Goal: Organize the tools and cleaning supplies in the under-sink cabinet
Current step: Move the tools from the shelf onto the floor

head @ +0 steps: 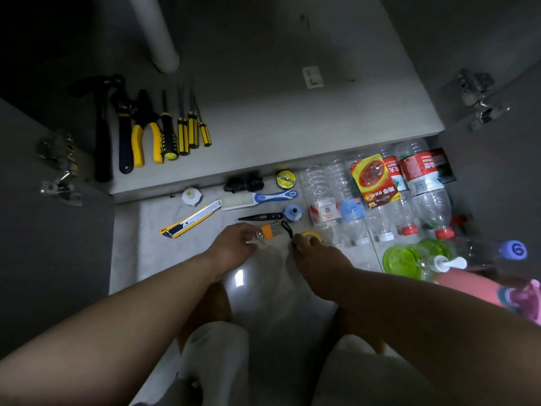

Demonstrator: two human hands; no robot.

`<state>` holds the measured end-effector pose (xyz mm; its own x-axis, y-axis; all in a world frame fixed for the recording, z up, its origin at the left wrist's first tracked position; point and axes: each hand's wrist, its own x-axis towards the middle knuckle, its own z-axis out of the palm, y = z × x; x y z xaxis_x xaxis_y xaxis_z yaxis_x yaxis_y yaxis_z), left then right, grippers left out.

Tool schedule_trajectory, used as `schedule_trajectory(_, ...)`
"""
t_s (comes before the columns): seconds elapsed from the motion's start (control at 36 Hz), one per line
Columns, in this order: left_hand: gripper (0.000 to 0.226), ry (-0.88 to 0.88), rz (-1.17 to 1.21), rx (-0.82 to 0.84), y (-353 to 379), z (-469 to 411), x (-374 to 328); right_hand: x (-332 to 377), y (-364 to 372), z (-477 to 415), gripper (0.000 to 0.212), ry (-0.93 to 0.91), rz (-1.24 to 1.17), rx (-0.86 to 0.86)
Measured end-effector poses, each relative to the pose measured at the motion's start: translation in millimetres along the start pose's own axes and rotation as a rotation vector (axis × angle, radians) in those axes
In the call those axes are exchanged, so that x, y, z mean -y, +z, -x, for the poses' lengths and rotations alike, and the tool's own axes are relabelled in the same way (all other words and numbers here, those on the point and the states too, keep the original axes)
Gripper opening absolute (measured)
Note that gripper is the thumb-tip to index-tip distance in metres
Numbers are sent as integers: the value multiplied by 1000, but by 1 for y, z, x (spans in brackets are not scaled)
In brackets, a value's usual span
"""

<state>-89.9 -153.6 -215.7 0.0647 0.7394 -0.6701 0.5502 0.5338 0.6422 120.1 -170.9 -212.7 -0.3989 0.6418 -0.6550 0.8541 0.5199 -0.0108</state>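
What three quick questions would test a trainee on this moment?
1. True or false: the hammer lies inside the cabinet, left of the pliers.
2. Which item are the fingers of the left hand on? A) utility knife B) hex key set C) brush
3. How many screwdrivers lie in the cabinet row?
Key: 1 true; 2 B; 3 four.

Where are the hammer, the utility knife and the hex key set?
hammer (pixel 103 148): head view, middle of the black handle.
utility knife (pixel 187 221): head view, middle of the yellow body.
hex key set (pixel 267 230): head view, orange holder.
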Motion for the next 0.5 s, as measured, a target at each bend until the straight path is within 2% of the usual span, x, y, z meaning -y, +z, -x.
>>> schedule_trajectory(0.08, 33, 25, -110, 49, -23, 16, -18, 2, -28, 4, 61, -17, 57, 132)
schedule_trajectory(0.19, 32, 50, -280, 112, -67, 46, -53, 2, -96, 7, 42, -166, 101, 243)
schedule_trajectory(0.25, 32, 78, -390, 83, -89, 59, -71, -1, -136, 8, 41, -193, 95, 194)
schedule_trajectory(0.36, 28, 118, -558, 12, -132, 91, -102, -8, -212, 21, 53, -143, 6, -32)
schedule_trajectory(0.5, 28, 101, -678, -25, -175, 126, -115, -4, -257, 31, 54, -85, -134, -210)
